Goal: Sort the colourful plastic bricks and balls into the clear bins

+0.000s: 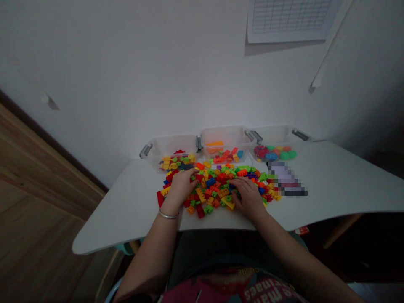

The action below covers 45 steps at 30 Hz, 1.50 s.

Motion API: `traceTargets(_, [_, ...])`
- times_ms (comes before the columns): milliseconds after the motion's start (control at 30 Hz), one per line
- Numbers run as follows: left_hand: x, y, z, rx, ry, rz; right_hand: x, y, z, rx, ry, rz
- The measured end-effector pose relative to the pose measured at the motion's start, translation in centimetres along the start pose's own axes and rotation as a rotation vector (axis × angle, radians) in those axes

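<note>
A wide pile of colourful toy building bricks [217, 193] lies spread on the white table, in red, yellow, orange, green and blue. My left hand [182, 185], with a silver bangle at the wrist, rests on the left part of the pile. Its fingers reach to the right over the bricks, the thumb apart from them. On the right part of the pile lies my right hand [249, 195], fingers stretched to the left and thumb apart. Neither hand shows a brick clearly gripped; the bricks under both palms are hidden.
Behind the pile stand three clear plastic boxes: a left box [173, 145] and a middle box [225, 136] with bricks, and a right box [274, 134] with rounder coloured pieces. A blurred-out phone-like object [287, 179] lies right of the pile. The white table [126, 210] has a curved front edge.
</note>
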State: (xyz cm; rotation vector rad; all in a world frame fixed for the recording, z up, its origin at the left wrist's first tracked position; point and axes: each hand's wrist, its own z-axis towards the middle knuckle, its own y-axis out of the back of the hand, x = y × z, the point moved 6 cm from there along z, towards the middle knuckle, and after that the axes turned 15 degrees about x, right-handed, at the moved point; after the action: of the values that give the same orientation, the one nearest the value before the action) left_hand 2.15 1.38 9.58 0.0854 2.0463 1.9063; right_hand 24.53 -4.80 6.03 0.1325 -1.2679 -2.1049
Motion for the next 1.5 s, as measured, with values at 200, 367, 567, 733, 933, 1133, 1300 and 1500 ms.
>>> traceTargets(200, [-2.0,-0.7,1.8,-0.011,-0.086,0.112,-0.1,-0.2,0.0,-0.011,0.011,0.001])
traceTargets(367, [-1.0,0.8,0.7,-0.051,-0.064,0.162,0.0,-0.4,0.0,-0.003,0.006,-0.015])
traceTargets(567, [0.2,1.3,-1.5,0.094,0.044,0.331,-0.1,-0.3,-0.1,0.007,0.001,-0.006])
traceTargets(733, [-0.3,0.3,-1.8,0.148,0.010,0.313,-0.2,-0.2,-0.1,0.000,0.004,-0.013])
traceTargets(933, [-0.6,-0.8,-1.4,0.110,0.021,0.326,0.0,-0.2,0.0,-0.010,-0.006,-0.008])
traceTargets(1133, [-0.7,-1.2,-1.1,0.089,0.025,0.365,0.1,-0.2,0.0,-0.006,-0.004,-0.010])
traceTargets(1300, [-0.8,-1.0,-1.0,0.079,0.032,0.358,0.0,-0.3,0.0,-0.003,-0.010,-0.008])
traceTargets(1500, [0.0,0.3,-0.7,-0.048,0.066,0.182,0.0,-0.3,-0.1,-0.006,0.000,-0.011])
